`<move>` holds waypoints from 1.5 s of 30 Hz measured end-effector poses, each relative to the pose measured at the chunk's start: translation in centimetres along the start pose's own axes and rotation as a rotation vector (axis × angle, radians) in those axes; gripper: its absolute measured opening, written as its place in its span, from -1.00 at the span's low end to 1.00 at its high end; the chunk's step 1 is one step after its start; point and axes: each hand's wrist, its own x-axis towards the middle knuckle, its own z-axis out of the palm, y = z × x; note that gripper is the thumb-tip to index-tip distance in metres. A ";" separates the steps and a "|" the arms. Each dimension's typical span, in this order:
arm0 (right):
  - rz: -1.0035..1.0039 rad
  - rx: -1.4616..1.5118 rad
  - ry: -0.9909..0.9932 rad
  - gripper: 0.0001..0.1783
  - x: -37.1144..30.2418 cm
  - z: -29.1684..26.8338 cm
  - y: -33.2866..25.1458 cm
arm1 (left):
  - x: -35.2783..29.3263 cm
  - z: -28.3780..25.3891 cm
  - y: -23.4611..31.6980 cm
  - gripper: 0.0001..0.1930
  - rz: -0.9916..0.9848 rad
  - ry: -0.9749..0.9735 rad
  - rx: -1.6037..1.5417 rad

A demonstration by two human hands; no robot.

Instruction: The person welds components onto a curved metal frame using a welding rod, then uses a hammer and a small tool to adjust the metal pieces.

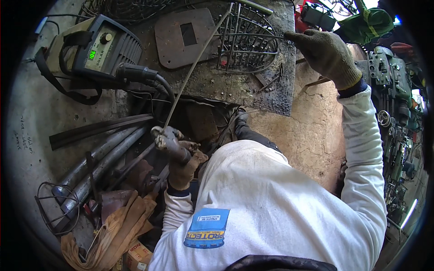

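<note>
The left hand's (pixel 182 172) grip wraps the rod holder (pixel 172 143); the right hand's (pixel 326 56) I cannot tell. A wrist wobble could swing the long rod (pixel 194 65) wide of the barred frame (pixel 248 52).

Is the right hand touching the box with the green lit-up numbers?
Apart. The head view shows the gloved right hand over on the right and the box on the left, with the flat metal plate between them.
</note>
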 end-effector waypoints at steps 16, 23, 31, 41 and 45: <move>0.023 0.018 -0.009 -0.69 0.3 -0.6 -0.4 | -1.0 -1.7 0.1 -0.60 0.287 0.055 0.206; 0.080 0.045 -0.071 -0.71 0.7 -1.3 -0.9 | -2.1 -2.8 -2.4 -0.58 0.157 0.128 0.247; 0.067 0.102 -0.019 -0.66 0.1 -0.1 -0.4 | -3.8 -4.1 -4.6 -0.57 -0.138 0.156 -0.049; 0.039 0.012 -0.043 -0.58 -0.1 0.0 0.0 | -3.5 -4.7 -4.5 -0.67 -0.165 0.102 0.033; 0.020 -0.005 -0.056 -0.58 -0.3 0.2 0.3 | -3.8 -4.9 -4.6 -0.68 -0.220 0.094 0.008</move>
